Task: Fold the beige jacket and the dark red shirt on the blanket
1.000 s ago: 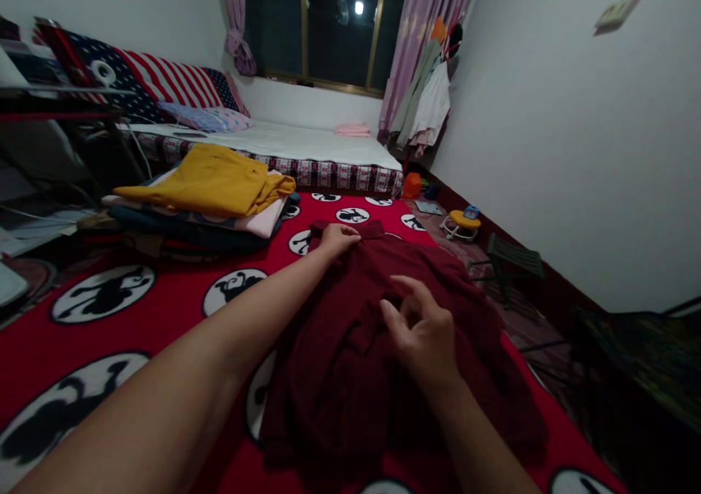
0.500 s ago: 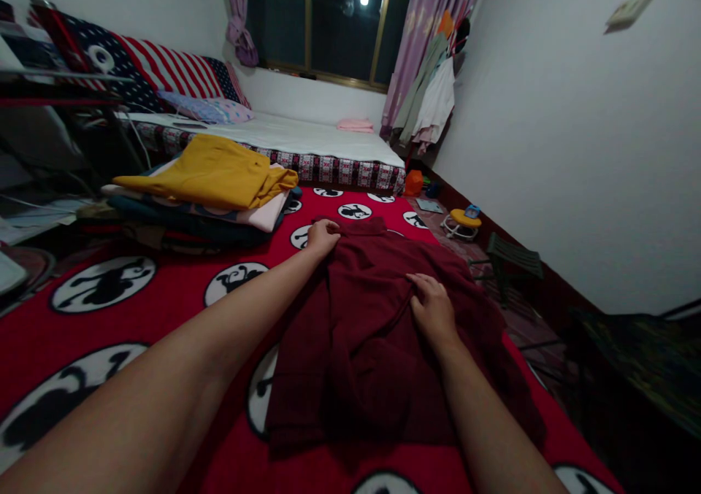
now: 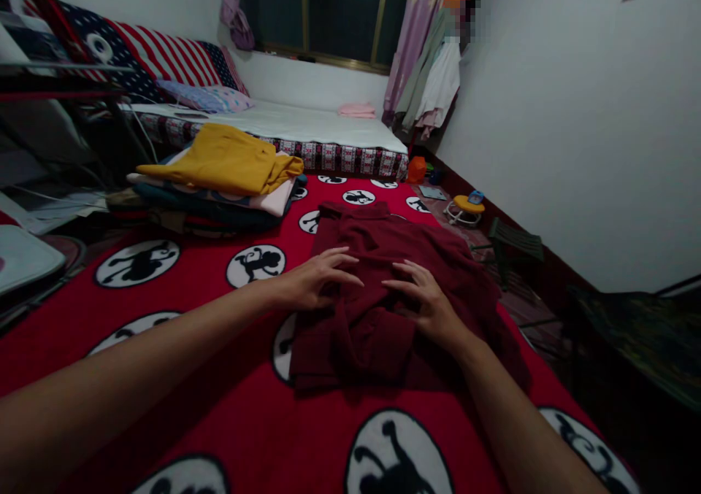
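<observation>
A dark maroon garment (image 3: 377, 355), perhaps a shirt with its collar at the far end, lies partly folded and wrinkled on the red blanket (image 3: 246, 435). Over its left side is my left hand (image 3: 318, 279), fingers apart and pointing right. My right hand (image 3: 430, 304) is over the middle of the garment, fingers spread and curved toward the left hand. Neither hand visibly grips the cloth; whether the fingertips touch it I cannot tell. A sleeve-like strip of the garment curves below and between the hands.
Left of the garment stands a stack of folded clothes with a yellow garment (image 3: 224, 162) on top. Beyond is a bed (image 3: 307, 125) under the window. Along the right wall are a small yellow-seated stool (image 3: 467, 205), a dark folding stool (image 3: 515, 240) and a dark chair (image 3: 646, 348).
My left hand has left the collar end and come nearer, toward the garment's middle. My right hand's fingers have spread. The view has shifted slightly downward.
</observation>
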Tool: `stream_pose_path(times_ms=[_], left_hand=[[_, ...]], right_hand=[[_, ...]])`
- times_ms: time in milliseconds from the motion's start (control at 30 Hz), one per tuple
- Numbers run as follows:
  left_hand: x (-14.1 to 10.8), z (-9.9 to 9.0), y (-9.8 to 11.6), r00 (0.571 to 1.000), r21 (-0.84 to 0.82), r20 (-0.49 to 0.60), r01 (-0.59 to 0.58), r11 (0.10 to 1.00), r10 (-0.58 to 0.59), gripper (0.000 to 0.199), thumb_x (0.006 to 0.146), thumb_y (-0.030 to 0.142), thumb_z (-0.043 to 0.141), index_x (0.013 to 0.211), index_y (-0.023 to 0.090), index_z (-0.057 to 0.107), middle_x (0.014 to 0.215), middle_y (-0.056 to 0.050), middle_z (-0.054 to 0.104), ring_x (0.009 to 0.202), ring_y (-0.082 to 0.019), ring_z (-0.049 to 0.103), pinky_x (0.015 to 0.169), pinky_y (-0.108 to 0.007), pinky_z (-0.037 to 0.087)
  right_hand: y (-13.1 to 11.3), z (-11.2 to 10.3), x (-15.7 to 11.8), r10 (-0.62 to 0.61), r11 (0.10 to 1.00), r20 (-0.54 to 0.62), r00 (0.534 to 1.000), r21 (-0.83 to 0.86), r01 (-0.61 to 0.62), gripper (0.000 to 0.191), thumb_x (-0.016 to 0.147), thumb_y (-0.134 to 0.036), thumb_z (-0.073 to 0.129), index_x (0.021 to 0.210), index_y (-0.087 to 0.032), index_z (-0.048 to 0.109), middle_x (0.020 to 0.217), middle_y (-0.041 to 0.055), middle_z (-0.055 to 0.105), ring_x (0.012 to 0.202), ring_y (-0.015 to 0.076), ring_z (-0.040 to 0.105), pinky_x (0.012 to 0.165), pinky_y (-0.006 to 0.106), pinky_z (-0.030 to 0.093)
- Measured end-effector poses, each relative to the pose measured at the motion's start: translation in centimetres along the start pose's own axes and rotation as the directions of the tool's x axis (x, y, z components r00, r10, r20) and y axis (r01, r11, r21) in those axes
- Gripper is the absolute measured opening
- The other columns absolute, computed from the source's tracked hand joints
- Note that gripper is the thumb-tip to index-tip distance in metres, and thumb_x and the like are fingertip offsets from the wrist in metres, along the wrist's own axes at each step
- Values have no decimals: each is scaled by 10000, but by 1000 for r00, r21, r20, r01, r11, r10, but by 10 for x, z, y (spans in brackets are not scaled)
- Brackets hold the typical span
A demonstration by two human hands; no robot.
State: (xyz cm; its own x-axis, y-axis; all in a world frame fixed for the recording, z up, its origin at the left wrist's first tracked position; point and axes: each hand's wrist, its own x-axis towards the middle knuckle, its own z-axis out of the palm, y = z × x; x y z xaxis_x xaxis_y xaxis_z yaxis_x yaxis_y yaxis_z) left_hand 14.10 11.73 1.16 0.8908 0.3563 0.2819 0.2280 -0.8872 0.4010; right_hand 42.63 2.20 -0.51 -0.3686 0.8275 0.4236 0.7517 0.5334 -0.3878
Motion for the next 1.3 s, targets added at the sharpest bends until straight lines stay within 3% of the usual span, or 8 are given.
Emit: stream_pose_path(times_ms=[233, 333, 533, 667, 833, 1000, 1167, 1300], left_hand=[[-16, 12, 40, 997, -98, -23, -72, 993, 70, 340, 775, 228, 682, 1106, 303, 693, 1198, -57, 657, 1269, -261, 481, 1110, -415, 314], [-15, 18, 51, 980, -252, -178, 43, 967, -90, 191, 828, 196, 579, 933, 249, 730, 977, -43, 723, 1014, -204, 637, 933, -316, 463], [5, 23, 61, 690, -704, -386, 210, 679, -613, 241, 797, 388, 602, 739, 157, 642, 636, 6, 619, 547, -111, 543, 501, -197, 403], [18, 24, 64, 632, -729, -402, 216, 649, -662, 250, 735, 381, 663, 661, 156, 582, 576, 32, 553, 513, -85, 483, 467, -178, 343], [15, 16, 69, 694, -699, -406, 184, 691, -595, 241, 710, 371, 703, 666, 174, 572, 619, 24, 580, 577, -107, 531, 535, -195, 411], [-6, -4, 79, 860, -557, -345, 135, 820, -376, 179, 696, 312, 738, 667, 193, 607, 946, -49, 707, 868, -188, 644, 799, -276, 500], [-33, -1, 97, 980, -582, -47, 132, 802, -195, 73, 725, 249, 711, 749, 204, 659, 797, -34, 725, 697, -159, 658, 644, -229, 501], [-38, 8, 99, 980, -641, 67, 187, 745, -188, 37, 738, 165, 632, 742, 200, 643, 777, -29, 709, 680, -137, 639, 619, -207, 481]], right_hand=[[-8, -2, -8, 52, 998, -79, 995, -18, -54, 218, 783, -152, 620, 991, -216, 621, 1197, 95, 565, 1130, 235, 541, 960, 423, 460], [-12, -4, -11, 15, 1000, -60, 998, -23, -16, 138, 789, -185, 629, 923, -218, 636, 1140, 94, 587, 1074, 235, 564, 911, 408, 479], [-34, 6, -9, -102, 995, -63, 993, 11, 103, 599, 667, -330, 781, 1210, -214, 558, 1375, 153, 469, 1267, 292, 454, 1017, 473, 412], [-57, 18, -1, -46, 994, -105, 993, 91, 56, 557, 680, -272, 742, 1206, -200, 573, 1422, 153, 434, 1308, 293, 417, 1064, 467, 367], [-81, 14, 4, 140, 921, -311, 940, 390, -8, 248, 784, -133, 524, 976, -222, 654, 1285, 94, 573, 1177, 224, 549, 986, 381, 441], [-93, -27, -10, 372, 819, -350, 860, 559, -127, 204, 789, -199, 580, 971, -228, 667, 1033, 54, 705, 970, 221, 654, 865, 341, 516], [-109, -71, -19, 274, 776, 50, 960, 579, -251, 180, 708, -169, 654, 872, -213, 715, 846, 29, 723, 771, 197, 680, 662, 257, 537], [-109, -79, 6, 176, 727, 353, 919, 583, -363, 247, 700, -124, 631, 916, -194, 729, 921, 53, 731, 837, 214, 691, 714, 295, 553]])
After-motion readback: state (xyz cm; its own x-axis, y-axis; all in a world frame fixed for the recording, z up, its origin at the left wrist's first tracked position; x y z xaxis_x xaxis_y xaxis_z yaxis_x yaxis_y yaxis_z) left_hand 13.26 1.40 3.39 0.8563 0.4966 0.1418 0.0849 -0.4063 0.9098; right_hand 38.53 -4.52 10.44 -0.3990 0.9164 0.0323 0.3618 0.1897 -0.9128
